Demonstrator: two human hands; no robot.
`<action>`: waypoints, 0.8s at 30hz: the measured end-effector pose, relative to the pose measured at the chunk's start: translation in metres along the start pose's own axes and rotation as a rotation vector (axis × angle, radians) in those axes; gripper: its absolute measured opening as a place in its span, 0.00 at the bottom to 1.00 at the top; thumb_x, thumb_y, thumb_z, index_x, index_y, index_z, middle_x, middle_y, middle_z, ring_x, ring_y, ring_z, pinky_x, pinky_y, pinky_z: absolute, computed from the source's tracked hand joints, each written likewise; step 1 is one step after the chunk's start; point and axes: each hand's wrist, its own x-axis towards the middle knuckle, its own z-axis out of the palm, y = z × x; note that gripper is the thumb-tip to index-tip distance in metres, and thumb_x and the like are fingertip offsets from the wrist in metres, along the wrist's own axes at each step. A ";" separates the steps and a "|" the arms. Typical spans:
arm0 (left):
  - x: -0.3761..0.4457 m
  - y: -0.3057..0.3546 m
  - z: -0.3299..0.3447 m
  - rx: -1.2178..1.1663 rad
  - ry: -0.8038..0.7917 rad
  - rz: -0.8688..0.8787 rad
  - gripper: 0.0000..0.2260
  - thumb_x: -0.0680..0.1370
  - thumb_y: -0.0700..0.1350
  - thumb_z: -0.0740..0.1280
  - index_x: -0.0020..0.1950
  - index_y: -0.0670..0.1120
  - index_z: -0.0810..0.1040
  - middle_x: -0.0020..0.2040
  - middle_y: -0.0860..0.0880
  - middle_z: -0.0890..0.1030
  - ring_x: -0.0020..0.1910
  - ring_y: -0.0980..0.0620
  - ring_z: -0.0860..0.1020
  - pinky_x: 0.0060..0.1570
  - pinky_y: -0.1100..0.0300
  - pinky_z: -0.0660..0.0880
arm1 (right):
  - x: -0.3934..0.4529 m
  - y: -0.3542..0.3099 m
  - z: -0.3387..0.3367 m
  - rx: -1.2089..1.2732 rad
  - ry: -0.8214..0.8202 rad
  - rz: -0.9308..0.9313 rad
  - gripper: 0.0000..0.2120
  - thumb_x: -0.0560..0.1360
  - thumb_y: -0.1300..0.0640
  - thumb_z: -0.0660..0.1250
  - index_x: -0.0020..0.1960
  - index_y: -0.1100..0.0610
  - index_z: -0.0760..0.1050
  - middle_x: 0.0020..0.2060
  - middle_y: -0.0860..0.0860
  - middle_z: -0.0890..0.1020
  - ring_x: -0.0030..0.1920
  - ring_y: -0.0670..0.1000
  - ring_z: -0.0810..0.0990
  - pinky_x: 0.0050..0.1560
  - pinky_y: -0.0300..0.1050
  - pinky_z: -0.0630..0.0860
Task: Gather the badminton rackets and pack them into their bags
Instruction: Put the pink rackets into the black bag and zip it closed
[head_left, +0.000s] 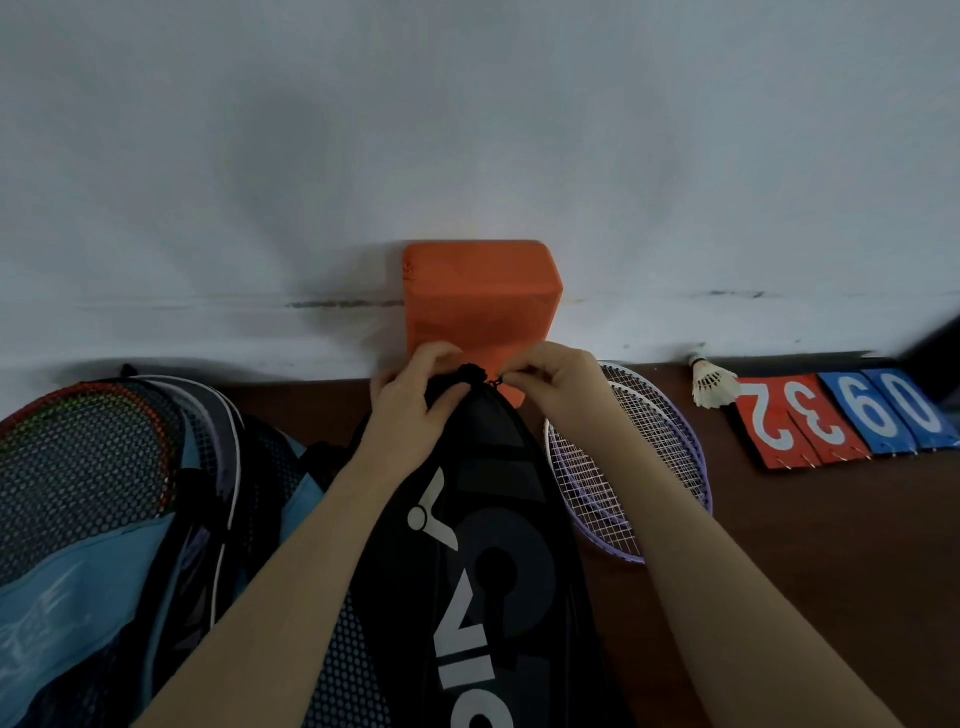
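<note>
- Both hands work at the far tip of the black racket bag (467, 545): the left hand (415, 400) wraps round the gathered fabric end, and the right hand (558, 387) pinches a small dark zipper pull (496, 383) just beside it.
- Taking the black racket bag as landmark, its long axis runs from the person's body straight away toward the wall, so the tip lies dead ahead of the hands and the zip track leads back toward the person.
- My judgement: the pull sits on the right hand's side, so that hand is better placed to draw it while the left braces the cloth.
- Smooth matte textile forms the bag, printed with large white letters, long and tapering to a rounded point.
- Right of the bag, two lilac-framed rackets (628, 457) lie overlapped on the brown tabletop (810, 545), unpacked, their oval heads strung in a fine white grid.
- Left of it slumps a blue bag (93, 571) with mesh panels, with a red-rimmed racket head (88, 447) lying on it.
- Beyond the tip stands an orange fabric box (480, 296); farther right, a feather shuttlecock (714, 384) and numbered score cards (841, 415).
</note>
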 end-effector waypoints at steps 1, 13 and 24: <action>-0.001 -0.003 -0.002 0.054 0.011 -0.007 0.09 0.78 0.47 0.64 0.58 0.54 0.73 0.53 0.60 0.77 0.56 0.63 0.71 0.67 0.54 0.54 | 0.000 0.000 0.001 0.021 0.004 0.001 0.04 0.71 0.67 0.69 0.43 0.61 0.81 0.38 0.47 0.81 0.41 0.44 0.78 0.45 0.32 0.73; 0.002 -0.009 -0.015 -0.025 0.096 0.033 0.09 0.73 0.51 0.63 0.51 0.62 0.76 0.45 0.64 0.80 0.51 0.59 0.78 0.60 0.42 0.67 | 0.012 -0.006 0.011 0.091 -0.004 -0.030 0.05 0.71 0.67 0.69 0.43 0.59 0.82 0.38 0.42 0.81 0.41 0.39 0.79 0.46 0.29 0.72; 0.002 -0.007 -0.003 0.372 0.110 0.171 0.12 0.77 0.55 0.59 0.47 0.53 0.81 0.46 0.56 0.82 0.48 0.54 0.78 0.58 0.54 0.57 | -0.014 0.010 -0.002 -0.028 0.031 -0.009 0.04 0.71 0.67 0.70 0.41 0.59 0.81 0.36 0.46 0.82 0.37 0.41 0.78 0.43 0.33 0.74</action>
